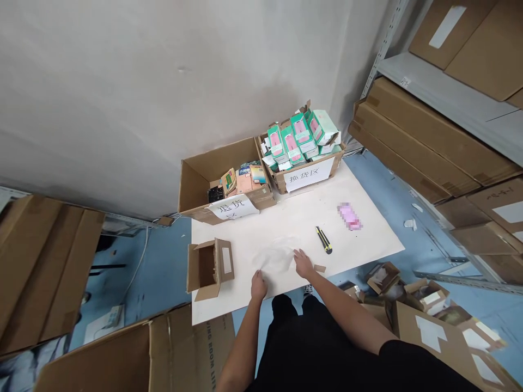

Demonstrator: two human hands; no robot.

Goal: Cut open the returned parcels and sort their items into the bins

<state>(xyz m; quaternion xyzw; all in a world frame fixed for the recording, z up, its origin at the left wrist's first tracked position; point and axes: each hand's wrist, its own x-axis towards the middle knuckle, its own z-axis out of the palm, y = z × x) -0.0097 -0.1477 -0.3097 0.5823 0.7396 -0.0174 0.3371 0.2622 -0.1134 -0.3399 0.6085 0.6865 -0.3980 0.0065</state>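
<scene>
A clear plastic bag [276, 255], thin and crumpled, lies on the white tabletop between my two hands. My left hand [259, 285] pinches its near left edge. Its right side is held between the closed fingers of my right hand [303, 263]. To the left stands a small open cardboard box [226, 260] with its flaps up. A yellow-and-black utility knife [324, 240] rests to the right of the bag, and a scrap of brown cardboard [320, 268] lies beside my right wrist. Farther right is a pink item [349, 216], blurred out.
Two large cartons with handwritten signs stand along the table's back: the left carton [196, 209] holds mixed packages, the right carton [281, 182] is heaped with green-and-pink boxes [302, 133]. Shelving [433, 81] with cartons flanks the right. Opened boxes [425, 294] litter the floor; a big carton [180, 348] stands front left.
</scene>
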